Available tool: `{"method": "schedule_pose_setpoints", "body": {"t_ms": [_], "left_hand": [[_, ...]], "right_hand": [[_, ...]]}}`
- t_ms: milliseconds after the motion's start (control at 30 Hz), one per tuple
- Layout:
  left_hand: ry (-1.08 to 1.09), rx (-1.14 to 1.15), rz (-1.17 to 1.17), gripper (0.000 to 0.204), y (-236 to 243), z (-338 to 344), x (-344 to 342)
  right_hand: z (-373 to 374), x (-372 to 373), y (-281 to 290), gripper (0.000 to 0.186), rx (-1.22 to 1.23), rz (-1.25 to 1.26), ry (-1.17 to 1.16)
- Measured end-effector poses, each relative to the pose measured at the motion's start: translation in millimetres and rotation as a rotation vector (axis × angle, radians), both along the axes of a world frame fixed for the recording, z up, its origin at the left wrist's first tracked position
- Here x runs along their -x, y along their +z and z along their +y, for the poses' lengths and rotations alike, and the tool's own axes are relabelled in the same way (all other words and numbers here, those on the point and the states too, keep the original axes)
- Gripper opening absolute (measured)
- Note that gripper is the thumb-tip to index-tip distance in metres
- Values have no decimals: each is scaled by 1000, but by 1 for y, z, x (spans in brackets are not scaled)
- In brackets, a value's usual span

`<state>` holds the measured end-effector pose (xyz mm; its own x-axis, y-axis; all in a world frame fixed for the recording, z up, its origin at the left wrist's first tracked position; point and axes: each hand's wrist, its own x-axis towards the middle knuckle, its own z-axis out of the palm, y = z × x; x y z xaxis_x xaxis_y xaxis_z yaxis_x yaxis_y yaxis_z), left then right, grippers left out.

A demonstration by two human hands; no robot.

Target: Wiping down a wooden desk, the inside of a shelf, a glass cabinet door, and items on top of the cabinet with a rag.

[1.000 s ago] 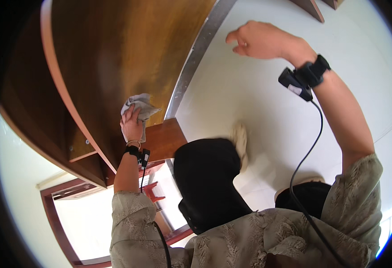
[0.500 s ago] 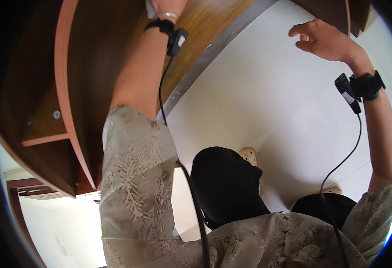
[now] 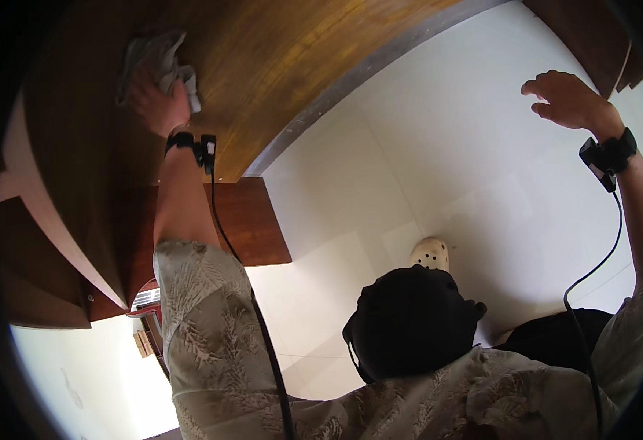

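at upper left, the grey cloth (image 3: 153, 53) lies against the brown wooden panel (image 3: 263, 66), the left hand (image 3: 163, 106) spread over it, grip open. at upper right, the right hand (image 3: 572, 103) hangs above the pale floor (image 3: 380, 161), grip loosely open.

The cloth (image 3: 156, 50) is grey, and the wooden panel (image 3: 248, 81) beneath it dark brown with golden-yellow streaks toward the right. Near, the shirt (image 3: 208, 315) is greyish beige with a leafy, feather-like pattern, the trousers (image 3: 417, 323) black and the shoe (image 3: 430, 251) cream with dark dots; the floor (image 3: 380, 161) is off-white.
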<state>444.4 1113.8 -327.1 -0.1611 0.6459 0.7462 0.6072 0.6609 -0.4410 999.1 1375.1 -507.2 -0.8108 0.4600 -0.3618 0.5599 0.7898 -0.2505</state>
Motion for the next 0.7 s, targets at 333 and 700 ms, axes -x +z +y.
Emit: {"method": "schedule_pose_setpoints", "body": {"t_ms": [333, 700], "left_hand": [[656, -364, -186, 75, -56, -126, 156], [981, 215, -674, 74, -28, -173, 178]], "right_hand": [[19, -30, -21, 33, -114, -113, 76], [-9, 4, 15, 34, -14, -145, -22]]}}
